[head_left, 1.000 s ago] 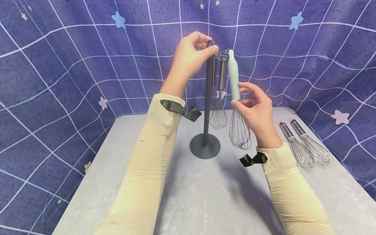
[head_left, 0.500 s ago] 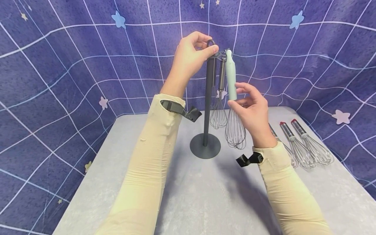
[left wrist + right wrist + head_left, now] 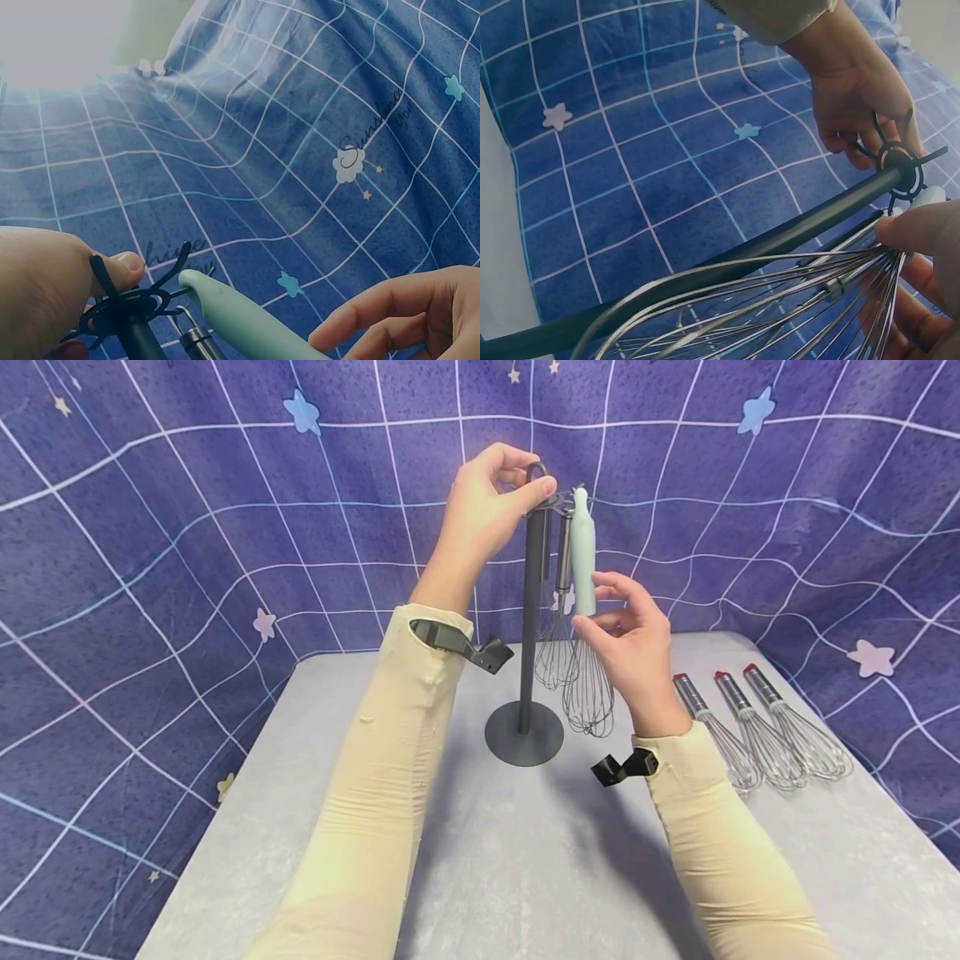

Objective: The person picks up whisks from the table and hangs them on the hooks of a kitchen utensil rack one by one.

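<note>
A dark grey utensil stand (image 3: 530, 635) with a round base stands upright on the table. My left hand (image 3: 487, 502) grips its top, by the hook ring (image 3: 127, 304). In my right hand (image 3: 633, 643) is a whisk with a mint-green handle (image 3: 582, 556), pinched low on the handle between thumb and fingers. This whisk hangs upright with its wires (image 3: 727, 285) downward, and its handle tip is right at a hook in the left wrist view. Behind it a steel-handled whisk (image 3: 564, 556) hangs from the stand, with another steel handle (image 3: 546, 547) partly hidden beside the pole.
Three whisks with red-tipped steel handles, the nearest a whisk (image 3: 693, 697), lie side by side at the table's right. A blue gridded curtain (image 3: 337, 527) closes in the back and sides. The grey table (image 3: 480, 868) stretches in front of the stand.
My right hand has shifted left with the mint-green whisk, bringing it closer to the stand and more upright. A third lying whisk has come into view behind my wrist. My left hand stays put.
</note>
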A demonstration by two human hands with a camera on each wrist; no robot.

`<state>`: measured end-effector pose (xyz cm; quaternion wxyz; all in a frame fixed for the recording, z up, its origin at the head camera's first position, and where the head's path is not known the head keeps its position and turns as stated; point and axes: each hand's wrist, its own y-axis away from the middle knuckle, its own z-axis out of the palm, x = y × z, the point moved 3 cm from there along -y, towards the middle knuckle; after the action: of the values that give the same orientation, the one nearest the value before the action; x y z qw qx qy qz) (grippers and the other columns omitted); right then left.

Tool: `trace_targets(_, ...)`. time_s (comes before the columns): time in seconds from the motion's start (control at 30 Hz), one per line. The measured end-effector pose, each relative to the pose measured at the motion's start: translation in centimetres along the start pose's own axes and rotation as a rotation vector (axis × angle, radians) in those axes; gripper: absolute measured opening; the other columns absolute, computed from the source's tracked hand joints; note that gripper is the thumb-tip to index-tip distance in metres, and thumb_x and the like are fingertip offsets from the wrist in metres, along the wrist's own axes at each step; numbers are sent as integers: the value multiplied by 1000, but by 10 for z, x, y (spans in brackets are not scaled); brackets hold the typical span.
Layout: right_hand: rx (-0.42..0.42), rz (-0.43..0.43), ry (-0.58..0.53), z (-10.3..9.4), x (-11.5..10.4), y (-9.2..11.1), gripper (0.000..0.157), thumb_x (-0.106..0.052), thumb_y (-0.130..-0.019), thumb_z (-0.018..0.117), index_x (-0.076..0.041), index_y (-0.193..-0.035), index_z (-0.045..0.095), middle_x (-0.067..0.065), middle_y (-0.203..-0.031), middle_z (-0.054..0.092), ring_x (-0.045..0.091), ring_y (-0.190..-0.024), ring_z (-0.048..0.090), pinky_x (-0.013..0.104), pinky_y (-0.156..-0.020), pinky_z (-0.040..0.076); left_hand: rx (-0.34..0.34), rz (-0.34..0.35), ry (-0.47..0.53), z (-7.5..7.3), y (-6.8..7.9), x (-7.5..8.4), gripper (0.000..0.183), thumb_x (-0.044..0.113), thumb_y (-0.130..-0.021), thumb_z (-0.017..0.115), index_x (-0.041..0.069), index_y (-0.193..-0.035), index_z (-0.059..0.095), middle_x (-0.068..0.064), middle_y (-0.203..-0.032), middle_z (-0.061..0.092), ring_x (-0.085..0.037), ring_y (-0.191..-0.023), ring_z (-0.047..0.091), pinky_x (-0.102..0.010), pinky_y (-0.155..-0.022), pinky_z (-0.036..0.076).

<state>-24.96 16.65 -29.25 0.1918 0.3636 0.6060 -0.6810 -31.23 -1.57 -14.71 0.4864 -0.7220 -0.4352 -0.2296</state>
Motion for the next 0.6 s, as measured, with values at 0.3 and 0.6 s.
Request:
trace_targets(0.3, 8, -20, -34, 5, 10, 2, 57, 12, -81, 76, -8, -132, 62, 1, -106, 66, 12, -73, 69, 24, -70, 56, 12, 42, 52, 3, 0, -4, 38, 31, -90, 78, 16, -124, 68, 0, -114, 67, -13, -86, 62, -29, -80, 48)
trace_targets(0.6, -11, 22, -29, 9, 24, 9, 53, 5, -84, 77, -8, -133, 60, 1, -96, 67, 14, -75, 66, 26, -71, 53, 14, 53, 85, 4, 1, -6, 38, 30, -90, 78, 16, -123, 68, -1, -114, 67, -14, -88, 61, -28, -81, 48)
